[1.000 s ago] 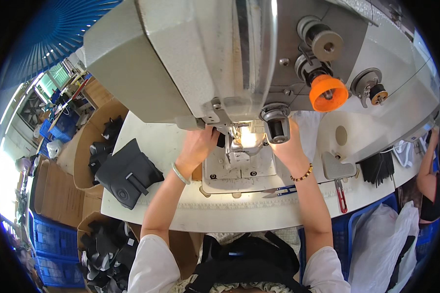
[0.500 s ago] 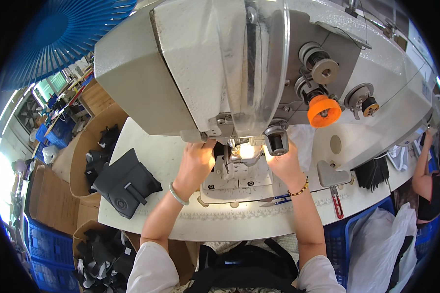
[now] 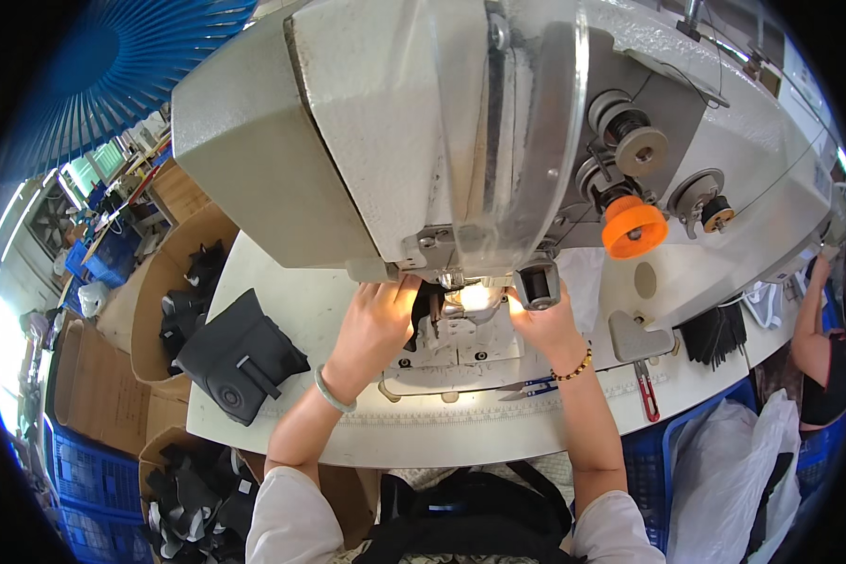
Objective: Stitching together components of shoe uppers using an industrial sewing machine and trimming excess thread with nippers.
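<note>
A white sewing machine [image 3: 385, 122] fills the upper middle, its needle area brightly lit. My left hand [image 3: 381, 320] is at the left of the presser foot [image 3: 470, 303], its fingers closed on a black fabric piece [image 3: 426, 310] that shows beside them. On the other side of the foot, my right hand [image 3: 547, 331] has its thumb toward the light. A dark cylindrical part [image 3: 538, 285] of the machine covers most of that hand's fingers, and whatever they touch is hidden. A black sewn pouch-like piece [image 3: 240, 357] lies on the table left of my left forearm.
Blue-handled snips [image 3: 528, 388] lie by my right wrist, a red-handled tool [image 3: 647, 390] farther right. Black strips [image 3: 714, 334] lie at the table's right. Cardboard boxes [image 3: 160, 343] of black pieces stand left, a blue crate [image 3: 644, 470] lower right. Another person's arm [image 3: 808, 324] shows at far right.
My left hand has shifted slightly down, and more of the black fabric piece shows beside its fingers. The right hand has moved only a little; the view has shifted slightly.
</note>
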Demonstrator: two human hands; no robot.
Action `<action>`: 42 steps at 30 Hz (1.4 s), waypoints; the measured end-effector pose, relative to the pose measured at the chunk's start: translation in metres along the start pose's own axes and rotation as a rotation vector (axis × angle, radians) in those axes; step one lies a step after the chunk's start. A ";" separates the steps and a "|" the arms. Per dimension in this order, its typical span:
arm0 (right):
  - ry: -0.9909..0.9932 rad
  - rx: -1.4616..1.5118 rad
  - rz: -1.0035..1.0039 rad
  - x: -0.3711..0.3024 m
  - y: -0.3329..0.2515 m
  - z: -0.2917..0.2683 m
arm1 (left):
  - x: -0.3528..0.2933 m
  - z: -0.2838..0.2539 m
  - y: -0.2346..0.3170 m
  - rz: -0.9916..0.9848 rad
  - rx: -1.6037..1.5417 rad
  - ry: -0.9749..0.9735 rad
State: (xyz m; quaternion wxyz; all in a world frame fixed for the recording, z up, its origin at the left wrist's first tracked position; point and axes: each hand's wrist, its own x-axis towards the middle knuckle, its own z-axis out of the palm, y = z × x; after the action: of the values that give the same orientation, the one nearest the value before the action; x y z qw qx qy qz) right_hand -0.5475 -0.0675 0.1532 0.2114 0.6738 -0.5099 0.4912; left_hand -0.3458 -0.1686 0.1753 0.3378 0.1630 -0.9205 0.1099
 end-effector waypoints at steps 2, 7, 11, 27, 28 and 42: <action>0.009 -0.019 -0.024 -0.001 0.000 0.000 | 0.001 -0.002 0.000 0.014 0.007 0.005; -0.017 -0.025 -0.014 -0.002 0.002 -0.001 | 0.001 -0.007 0.002 0.018 0.018 -0.035; -0.031 -0.006 -0.021 -0.003 0.003 0.000 | 0.003 -0.010 0.004 0.029 0.056 -0.046; -0.030 -0.040 -0.172 0.005 -0.002 -0.014 | 0.004 -0.025 0.015 0.211 0.201 0.010; -0.046 -0.053 -0.184 0.006 -0.004 -0.015 | 0.003 -0.026 0.015 0.210 0.206 0.010; -0.024 -0.141 -0.348 0.003 -0.001 -0.018 | -0.006 -0.031 0.019 0.281 0.229 -0.033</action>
State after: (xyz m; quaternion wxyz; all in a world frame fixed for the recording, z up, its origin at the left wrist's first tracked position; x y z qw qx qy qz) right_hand -0.5547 -0.0539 0.1636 0.3335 0.7412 -0.4215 0.4021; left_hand -0.3298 -0.1402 0.1929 0.2833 0.0720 -0.9210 0.2573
